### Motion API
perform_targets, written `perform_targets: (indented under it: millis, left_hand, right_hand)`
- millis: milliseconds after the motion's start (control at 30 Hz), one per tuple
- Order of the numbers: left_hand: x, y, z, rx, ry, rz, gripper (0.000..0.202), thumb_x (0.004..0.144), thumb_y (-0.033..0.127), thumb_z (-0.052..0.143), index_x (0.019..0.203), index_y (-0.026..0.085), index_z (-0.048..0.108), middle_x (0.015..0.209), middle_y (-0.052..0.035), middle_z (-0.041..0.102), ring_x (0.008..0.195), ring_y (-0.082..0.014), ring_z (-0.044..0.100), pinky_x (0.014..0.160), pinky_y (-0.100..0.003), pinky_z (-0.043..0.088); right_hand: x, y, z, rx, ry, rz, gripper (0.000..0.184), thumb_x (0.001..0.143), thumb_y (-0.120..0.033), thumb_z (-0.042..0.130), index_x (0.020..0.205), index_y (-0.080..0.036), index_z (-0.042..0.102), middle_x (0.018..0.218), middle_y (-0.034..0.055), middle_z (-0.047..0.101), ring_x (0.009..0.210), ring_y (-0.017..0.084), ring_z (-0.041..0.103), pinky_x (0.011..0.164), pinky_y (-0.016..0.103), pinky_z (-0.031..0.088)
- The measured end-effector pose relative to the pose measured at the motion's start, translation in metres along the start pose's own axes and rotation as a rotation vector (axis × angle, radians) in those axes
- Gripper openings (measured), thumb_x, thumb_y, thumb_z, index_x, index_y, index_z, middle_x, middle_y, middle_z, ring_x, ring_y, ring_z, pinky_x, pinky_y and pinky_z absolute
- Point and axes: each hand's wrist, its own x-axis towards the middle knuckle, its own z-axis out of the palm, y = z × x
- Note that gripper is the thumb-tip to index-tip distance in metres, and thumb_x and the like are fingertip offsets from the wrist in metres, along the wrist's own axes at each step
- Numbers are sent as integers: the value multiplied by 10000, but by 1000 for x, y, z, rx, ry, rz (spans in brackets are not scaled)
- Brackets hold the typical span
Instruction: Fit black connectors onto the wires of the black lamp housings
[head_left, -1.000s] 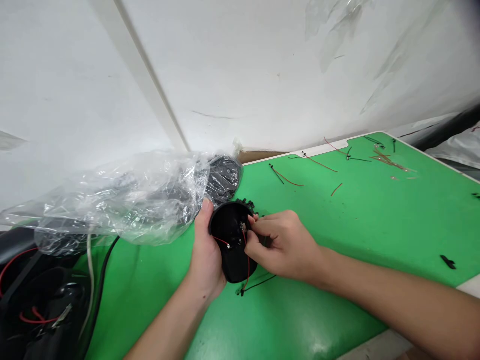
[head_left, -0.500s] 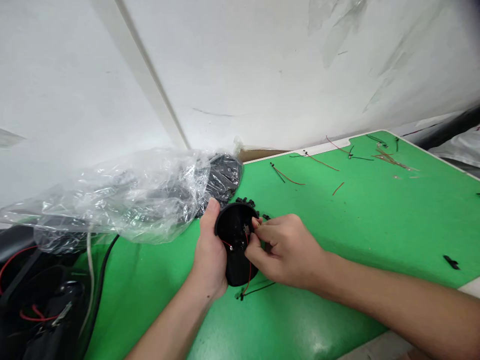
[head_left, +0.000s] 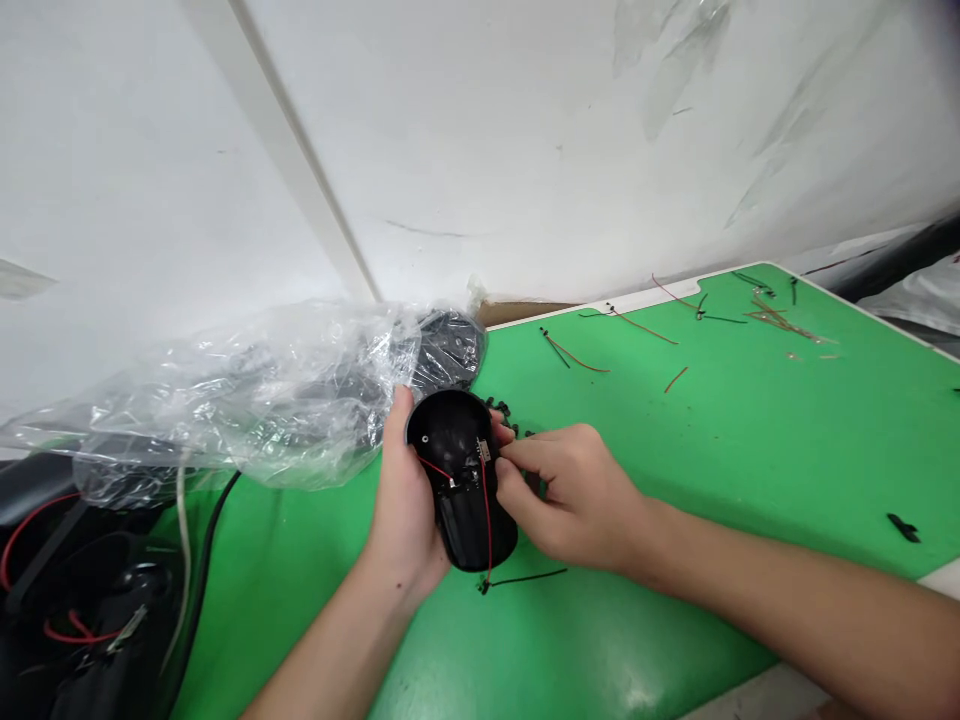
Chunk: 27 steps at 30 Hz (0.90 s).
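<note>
My left hand (head_left: 403, 500) is wrapped round the left side of a black plastic housing (head_left: 469, 535), a hollow shell with its open side towards me. Inside it sits a small connector (head_left: 484, 452). A red wire (head_left: 489, 515) runs down from there past the shell's lower edge to a small black part (head_left: 484, 586) with a black wire. Another short red wire (head_left: 435, 466) crosses the left of the cavity. My right hand (head_left: 574, 495) has thumb and forefinger pinched together at the housing's right edge; whatever lies between the tips is hidden.
A clear plastic bag (head_left: 285, 390) with dark parts lies at the back left. Black housings with red wires (head_left: 82, 620) and cables (head_left: 196, 590) are at the lower left. Small wired parts (head_left: 574, 350) are scattered along the green table's (head_left: 637, 620) far side, and a black piece (head_left: 904, 528) lies right.
The housing has shifted left and turned to show more of its inside. My right fingers have drawn back from the cavity to its right edge.
</note>
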Motion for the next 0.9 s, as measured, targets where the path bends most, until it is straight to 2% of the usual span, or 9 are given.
perform_targets:
  millis: [133,267,333,367,467,533,633,733,900]
  left_hand:
    - [2,2,0,4,47,106,784,796,862,509,1063,159,730,856,-107,721,798,-269,723,654,-359,601]
    - [-1,-2,1,-11,84,221,879,727,938,488,1086,163,697,892,-120,710,865,-313,726,653,-382,607]
    - [-2,-4,1,-39,88,261,807,740,862,585,1129,160,663,903,-119,702,875,-321,727,673,-390,611]
    - [-3,-5,1,-51,97,286,726,757,758,667,1181,170,634,915,-106,700,867,-310,730,690,-387,613]
    - [-3,-7,0,-31,129,398,654,732,364,802,1308,256,514,971,-43,696,816,-248,739,736,-360,608]
    - [-2,-8,-2,40,117,461,708,697,236,818,1313,297,474,1020,-28,692,814,-230,742,738,-344,603]
    - [-1,-10,-5,132,96,517,717,669,133,827,1277,303,487,1057,-32,692,856,-224,741,747,-311,589]
    - [1,-10,-5,144,77,522,690,682,121,819,1272,271,494,982,-37,699,862,-244,742,746,-328,590]
    - [2,-5,-4,125,90,508,661,675,129,834,1248,229,518,932,-42,703,863,-272,742,727,-350,599]
  right_hand:
    - [3,-3,1,207,-49,225,368,933,-275,476,588,-146,469,526,-19,387,474,74,365,482,254,225]
    - [4,-4,4,489,-113,432,325,961,-339,479,714,-150,574,579,-13,508,478,100,497,432,205,356]
    - [4,-5,5,547,-132,510,345,967,-379,492,721,-150,569,576,-19,499,457,102,499,410,199,404]
    - [4,-5,5,553,-139,532,364,972,-401,495,719,-150,568,576,-21,493,449,100,495,399,198,417]
    - [4,-4,4,534,-144,527,429,986,-476,489,730,-145,582,589,-16,491,442,98,490,378,196,419]
    - [4,-4,3,524,-134,513,457,995,-507,476,755,-139,603,591,-11,494,445,101,502,380,193,410]
    - [5,-5,1,486,-100,481,448,1000,-484,472,803,-123,649,600,-4,509,444,91,498,387,183,385]
    - [6,-7,1,487,-73,460,414,994,-457,496,831,-117,667,644,4,531,459,70,460,387,169,356]
    - [5,-8,4,709,-180,517,329,933,-459,644,988,-134,653,634,-29,486,482,84,483,396,172,419]
